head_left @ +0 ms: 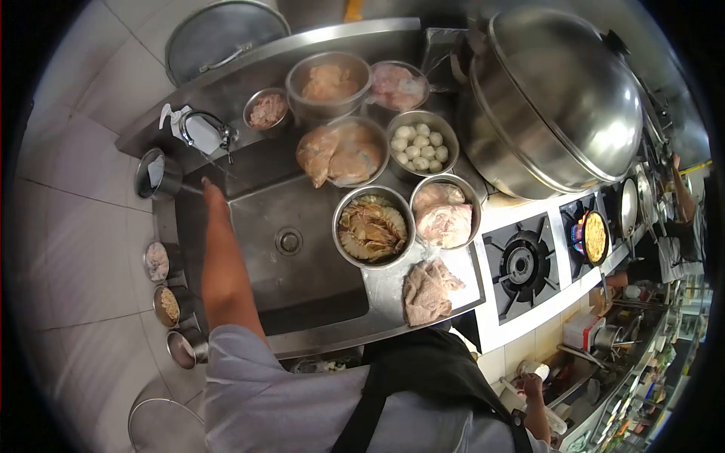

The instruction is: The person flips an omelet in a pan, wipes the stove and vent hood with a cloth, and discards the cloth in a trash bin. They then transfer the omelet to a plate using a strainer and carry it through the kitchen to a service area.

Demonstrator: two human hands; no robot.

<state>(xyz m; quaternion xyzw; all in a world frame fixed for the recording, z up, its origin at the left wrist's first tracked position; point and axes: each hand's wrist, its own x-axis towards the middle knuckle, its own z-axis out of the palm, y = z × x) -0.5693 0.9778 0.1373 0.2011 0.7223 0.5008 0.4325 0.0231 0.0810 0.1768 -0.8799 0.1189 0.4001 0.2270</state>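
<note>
tap (224, 134) stands at the far left corner of the sink (325, 275), by the far edge of the counter (385, 293), and our left hand (214, 195) is stretched out just beside it, over the left edge of the sink. we cannot tell whether its fingers are apart or together, or whether they grip anything. our right hand (532, 386) is out past the right end of the counter, near a white container (535, 369); it looks curled, but we cannot tell whether it is clamped on that container. behind the tap we see a white bottle (202, 134), and a steel pot (141, 181) sits near the counter's far left corner. the drain (288, 241) shows in the sink. along the sink's right edge we have a bowl (370, 265) of prawns (372, 226), and next to it, toward the counter's right edge, a bowl (478, 215) of pale meat (444, 225). behind these stand a bowl (455, 158) of white balls (418, 147) and a bowl (387, 160) of large raw pieces (351, 155). a crumpled tan piece (430, 293) lies at the counter's near right corner. beyond its right edge we see a stove (521, 264), where a pan (604, 253) of yellow food (596, 236) sits over a blue flame.
</note>
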